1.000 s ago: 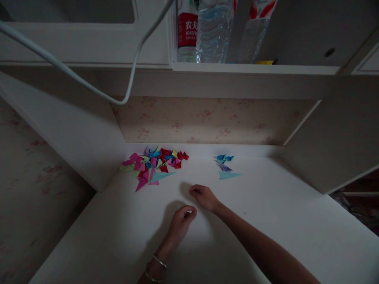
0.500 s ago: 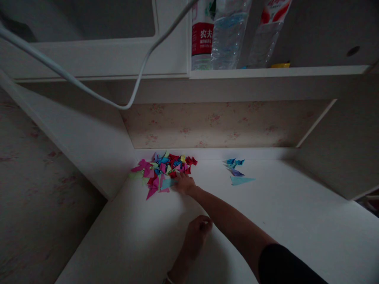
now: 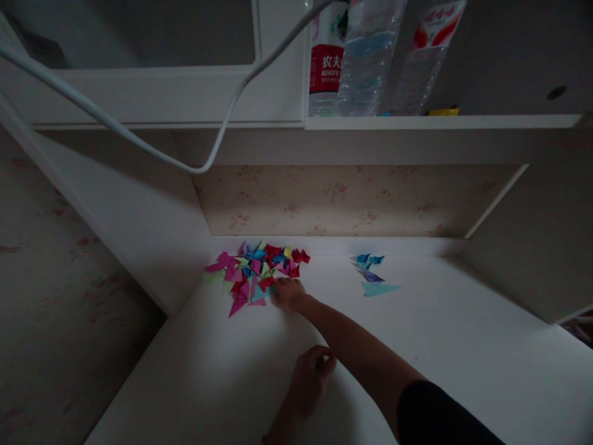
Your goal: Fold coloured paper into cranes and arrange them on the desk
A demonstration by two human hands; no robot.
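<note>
My right hand [image 3: 290, 294] reaches to the near right edge of a heap of small folded paper pieces [image 3: 231, 269] in pink, red, blue, green and yellow. Its fingertips are closed at a red folded paper piece [image 3: 267, 283], which partly covers a light blue one [image 3: 260, 294]; the exact grip is hard to see in the dim light. Lower down, my left hand [image 3: 311, 376] is curled with thumb and fingers together, below my right forearm. Whatever it may hold is hidden. Off to the right lie several blue and purple folded papers [image 3: 370, 261] and a light blue pointed one [image 3: 380, 288].
The white desktop [image 3: 440, 346] ends at a low back ledge [image 3: 417, 246] and side panels. Above it, a shelf [image 3: 440, 122] carries plastic bottles [image 3: 370, 68] and a small yellow object [image 3: 443, 112]. A white cable [image 3: 152, 148] hangs across the upper left.
The red folded paper at my right fingertips has shifted nearer to me, over the light blue piece. My left hand stays curled in nearly the same place. The view has tilted up slightly.
</note>
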